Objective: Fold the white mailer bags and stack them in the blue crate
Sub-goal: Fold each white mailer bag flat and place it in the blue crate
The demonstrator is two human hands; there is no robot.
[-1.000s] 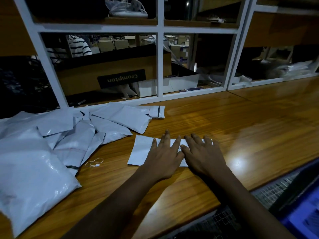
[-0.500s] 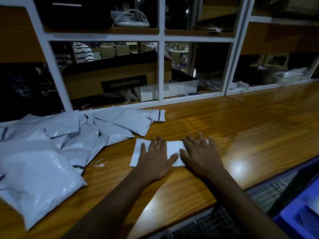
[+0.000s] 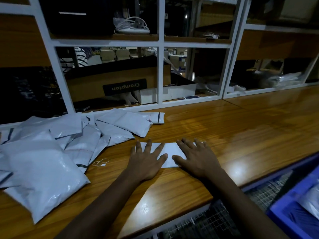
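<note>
The blue crate (image 3: 280,215) is seen nearest, at the lower right below the counter edge. It is cut off by the frame, and a pale shape inside it cannot be identified. A wire mesh surface (image 3: 207,223) is seen beside it, under the counter lip.

On the wooden counter (image 3: 241,135) a folded white mailer bag (image 3: 170,151) is laid flat and is covered at both ends by the hands. The left hand (image 3: 146,163) is pressed on its left part and the right hand (image 3: 198,157) on its right part. Only the middle strip and the far edge of the bag are left visible, so the folds cannot be made out.

Both hands are held palm down with fingers straight and spread, nothing gripped, and the thumbs are pointed toward each other, close but apart. Both forearms are extended in from the near edge.

A small looped string (image 3: 101,162) is seen left of the hands. A loose pile of unfolded mailer bags (image 3: 51,152) is spread beyond it and is cut off at the left.

A white-framed shelf unit (image 3: 160,69) is set furthest back, with a cardboard box (image 3: 120,78) in it. The contents are dim.
</note>
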